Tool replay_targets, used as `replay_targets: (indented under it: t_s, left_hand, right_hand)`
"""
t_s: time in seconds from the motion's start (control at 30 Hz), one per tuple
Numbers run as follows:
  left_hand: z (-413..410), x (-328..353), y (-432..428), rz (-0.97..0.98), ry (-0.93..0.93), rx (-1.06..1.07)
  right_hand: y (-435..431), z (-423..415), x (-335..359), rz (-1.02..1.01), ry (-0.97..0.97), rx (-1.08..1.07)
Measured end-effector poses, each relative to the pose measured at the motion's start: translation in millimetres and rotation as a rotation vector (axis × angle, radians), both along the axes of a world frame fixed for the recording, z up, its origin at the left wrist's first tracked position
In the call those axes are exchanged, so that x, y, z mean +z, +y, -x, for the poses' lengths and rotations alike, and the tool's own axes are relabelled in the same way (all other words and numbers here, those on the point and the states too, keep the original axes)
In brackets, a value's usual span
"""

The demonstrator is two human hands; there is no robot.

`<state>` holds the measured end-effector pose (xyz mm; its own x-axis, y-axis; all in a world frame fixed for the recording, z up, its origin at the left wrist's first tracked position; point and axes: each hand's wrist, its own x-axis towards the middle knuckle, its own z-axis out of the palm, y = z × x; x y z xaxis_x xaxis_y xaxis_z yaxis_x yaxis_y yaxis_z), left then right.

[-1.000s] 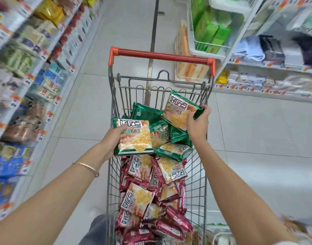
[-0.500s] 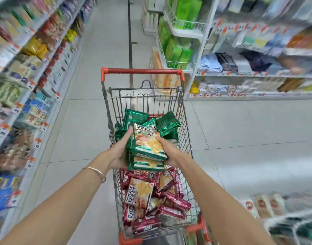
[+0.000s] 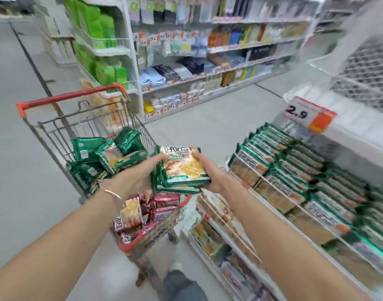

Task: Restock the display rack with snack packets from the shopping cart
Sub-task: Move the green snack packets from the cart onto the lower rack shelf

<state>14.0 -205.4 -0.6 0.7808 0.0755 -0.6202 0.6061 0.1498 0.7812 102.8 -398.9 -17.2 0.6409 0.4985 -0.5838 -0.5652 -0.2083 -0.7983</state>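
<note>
Stack of green packets [image 3: 184, 170] held between shopping cart [image 3: 62, 135] and display rack [image 3: 273, 183]
Near your wrists the cart's red rim and the rack's wire rail leave a narrow gap; open floor [image 3: 208, 131] widens beyond. The stack, glossy green with golden snacks pictured, sits over the cart's right edge. Your left hand [image 3: 147, 170] and right hand [image 3: 210, 172] clamp its opposite ends, fingers curled around them

Green packet stack [image 3: 184, 170] flat, midair — between wire cart [image 3: 62, 127] (red packets [image 3: 166, 200] inside) and rack [image 3: 349, 137].
</note>
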Motion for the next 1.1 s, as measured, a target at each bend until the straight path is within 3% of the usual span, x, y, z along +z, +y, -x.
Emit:
replay_targets:
  t_s: [0.3, 0.43, 0.7, 0.83, 0.93, 1.1]
  left_hand:
    - [-73, 43, -263, -0.012, -0.195, -0.597]
    - [-84, 47, -381, -0.04, -0.221, -0.754]
    - [-90, 50, -589, -0.105, -0.302, -1.104]
    - [-101, 22, -653, -0.306, -0.317, -1.099]
    - [-110, -8, -681, -0.614, -0.488, -1.031]
    - [-110, -50, -694, -1.166, -0.733, -1.16]
  right_hand:
    - [-279, 43, 46, 0.095, -0.175, -0.579]
    - [-417, 37, 8, 0.115, -0.21, -0.725]
    - [-586, 96, 41, 0.132, -0.259, -1.01]
    - [-659, 81, -9, 0.229, -0.226, -1.019]
    - [-678, 78, -35, 0.253, -0.184, -0.968]
    - [-664, 75, -59, 0.302, -0.183, -0.826]
